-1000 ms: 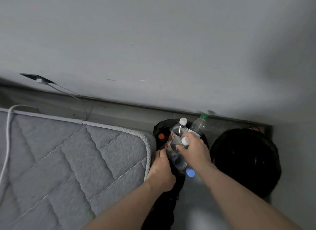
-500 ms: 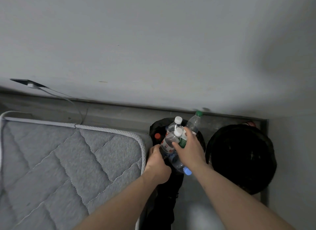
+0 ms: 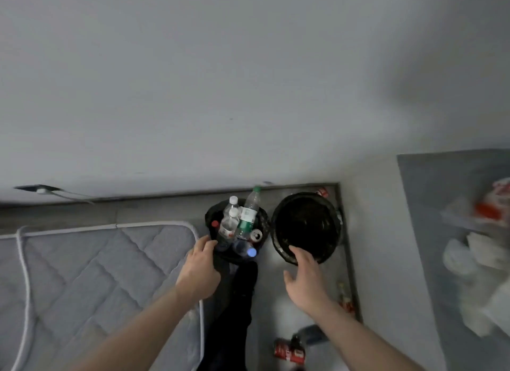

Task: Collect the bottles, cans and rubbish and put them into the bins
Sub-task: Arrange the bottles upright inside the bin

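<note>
So from my feed, the biggest thing in frame is the plain grey wall (image 3: 248, 80) filling the whole top half. Below it on the left there's a quilted grey mattress (image 3: 82, 274) with white piping, its corner sitting right next to the smaller bin.

Two black-lined bins stand on the floor by the wall. The big bin (image 3: 277, 232) on the right looks dark inside, can't tell what's in there. The small bin (image 3: 265, 218) to its left is stuffed: a green-capped bottle (image 3: 249, 214) leaning up out of it, two white-capped clear bottles (image 3: 230, 221) beside that, a blue-capped bottle (image 3: 244, 248) lying at the near edge, and a can (image 3: 256, 234) with its top facing up.

The left hand (image 3: 200, 271) is at the small bin's near rim, fingers curled on the liner, whether it's actually pinching it I can't tell. The right hand (image 3: 306, 282) floats spread wide and empty, just in front of the big bin's rim.

Red cans (image 3: 288, 350) lie on the floor down by my right forearm. Blurry white and red rubbish (image 3: 483, 246) sits far right.
</note>
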A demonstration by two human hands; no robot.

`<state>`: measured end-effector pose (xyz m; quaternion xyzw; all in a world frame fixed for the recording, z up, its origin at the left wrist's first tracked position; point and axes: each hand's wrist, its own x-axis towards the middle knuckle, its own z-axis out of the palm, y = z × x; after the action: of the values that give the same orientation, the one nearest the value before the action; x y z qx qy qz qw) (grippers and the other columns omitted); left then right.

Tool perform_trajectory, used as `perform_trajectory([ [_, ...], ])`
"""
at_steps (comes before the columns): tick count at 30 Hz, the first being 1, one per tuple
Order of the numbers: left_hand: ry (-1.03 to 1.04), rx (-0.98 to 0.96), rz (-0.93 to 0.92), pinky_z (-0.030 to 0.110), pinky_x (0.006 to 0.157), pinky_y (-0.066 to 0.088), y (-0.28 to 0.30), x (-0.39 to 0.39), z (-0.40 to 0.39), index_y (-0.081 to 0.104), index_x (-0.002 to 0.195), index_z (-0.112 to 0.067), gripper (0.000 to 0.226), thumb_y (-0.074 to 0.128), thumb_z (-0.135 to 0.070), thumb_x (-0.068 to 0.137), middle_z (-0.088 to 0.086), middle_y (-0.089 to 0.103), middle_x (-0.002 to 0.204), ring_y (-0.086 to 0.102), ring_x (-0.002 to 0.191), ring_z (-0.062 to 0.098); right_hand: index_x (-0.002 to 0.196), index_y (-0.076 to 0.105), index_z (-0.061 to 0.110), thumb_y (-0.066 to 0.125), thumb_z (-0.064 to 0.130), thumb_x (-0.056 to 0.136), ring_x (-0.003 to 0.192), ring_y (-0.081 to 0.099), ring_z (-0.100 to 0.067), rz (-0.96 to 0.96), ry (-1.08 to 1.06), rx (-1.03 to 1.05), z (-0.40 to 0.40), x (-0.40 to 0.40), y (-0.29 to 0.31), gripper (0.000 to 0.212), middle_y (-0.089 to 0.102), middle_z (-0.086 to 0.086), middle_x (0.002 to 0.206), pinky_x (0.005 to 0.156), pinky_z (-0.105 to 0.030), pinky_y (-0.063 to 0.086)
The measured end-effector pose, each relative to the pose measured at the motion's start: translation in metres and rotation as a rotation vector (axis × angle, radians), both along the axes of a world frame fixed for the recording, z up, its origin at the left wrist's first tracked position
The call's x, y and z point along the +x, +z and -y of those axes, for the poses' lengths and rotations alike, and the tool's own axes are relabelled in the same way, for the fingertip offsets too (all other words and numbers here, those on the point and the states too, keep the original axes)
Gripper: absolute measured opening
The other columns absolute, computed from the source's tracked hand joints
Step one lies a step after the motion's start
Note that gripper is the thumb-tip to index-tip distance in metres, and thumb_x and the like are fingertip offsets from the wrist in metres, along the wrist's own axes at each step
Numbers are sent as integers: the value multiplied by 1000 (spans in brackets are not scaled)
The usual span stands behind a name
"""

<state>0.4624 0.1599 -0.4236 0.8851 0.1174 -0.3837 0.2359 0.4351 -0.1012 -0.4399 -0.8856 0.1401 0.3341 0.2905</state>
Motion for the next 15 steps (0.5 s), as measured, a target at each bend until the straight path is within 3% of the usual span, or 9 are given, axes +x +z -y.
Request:
perform_trajectory([
  [8, -293, -12, 147, 41, 118, 29, 145, -67, 83, 43, 149, -18, 75, 52, -3, 77, 7, 24, 162, 32, 142, 36, 156, 31, 24, 59, 29, 95, 152, 23, -21, 52, -132, -79, 99, -136, 158, 68, 21, 3, 166, 123, -35, 22],
  [11, -381, -48, 242, 39, 121, 22, 192, -106, 139, 43, 149, -16, 71, 53, -3, 81, 9, 24, 162, 24, 147, 34, 158, 29, 25, 57, 29, 95, 152, 21, -22, 70, -217, -90, 138, -201, 197, 69, 19, 1, 167, 124, -35, 22],
  [15, -514, -107, 338, 41, 120, 26, 240, -167, 206, 44, 149, -21, 66, 54, -11, 84, 5, 24, 163, 26, 146, 31, 158, 29, 27, 55, 30, 96, 154, 15, -20, 107, -368, -74, 185, -291, 232, 67, 14, 2, 168, 125, -35, 18],
])
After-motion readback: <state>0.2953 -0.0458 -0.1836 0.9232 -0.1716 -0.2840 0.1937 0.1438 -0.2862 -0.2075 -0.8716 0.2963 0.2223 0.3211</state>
